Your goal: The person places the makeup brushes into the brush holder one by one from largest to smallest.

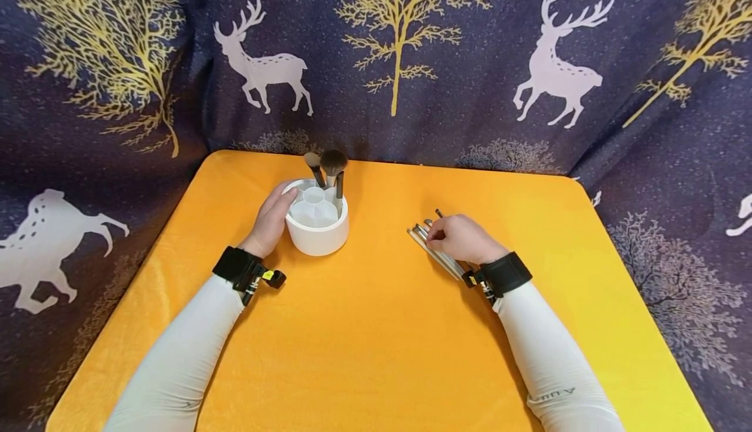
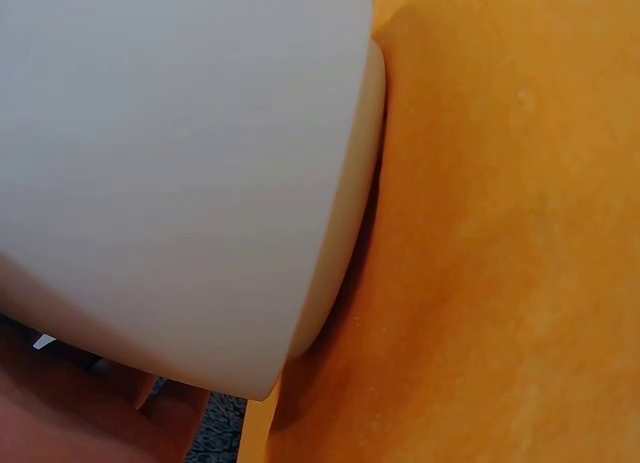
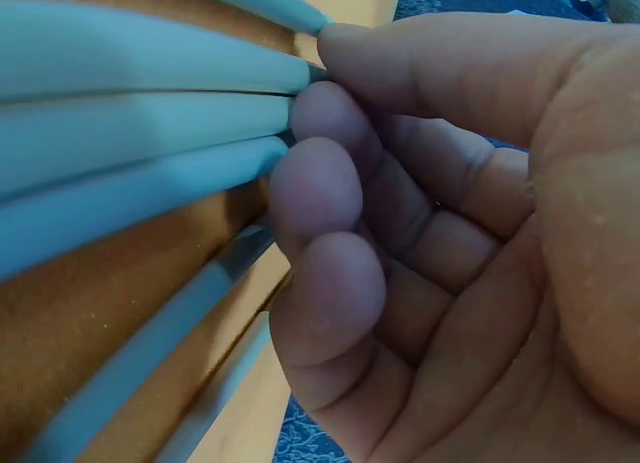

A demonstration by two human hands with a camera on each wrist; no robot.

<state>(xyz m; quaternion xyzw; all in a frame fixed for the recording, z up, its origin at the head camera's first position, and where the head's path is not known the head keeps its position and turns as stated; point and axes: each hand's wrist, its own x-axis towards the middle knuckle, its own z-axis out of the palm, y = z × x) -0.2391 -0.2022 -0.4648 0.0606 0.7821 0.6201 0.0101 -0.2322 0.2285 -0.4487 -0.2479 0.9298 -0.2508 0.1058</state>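
Note:
A white round brush holder (image 1: 318,239) with several compartments stands on the table. My left hand (image 1: 271,222) grips its left side, the thumb at the rim; the left wrist view shows the holder's smooth wall (image 2: 190,173) and part of the fingers (image 2: 70,413). Three makeup brushes, among them one with a big dark head (image 1: 333,162), stand bristles up in its rear and right compartments. To the right, my right hand (image 1: 461,239) is over several slim makeup brushes (image 1: 435,254) lying on the table. Its thumb and curled forefinger pinch one brush (image 3: 230,58) near its far end.
An orange cloth covers the table (image 1: 352,340). Behind and beside it hangs a dark blue curtain (image 1: 446,112) printed with white deer and yellow trees. Orange tabletop lies between the holder and the loose brushes.

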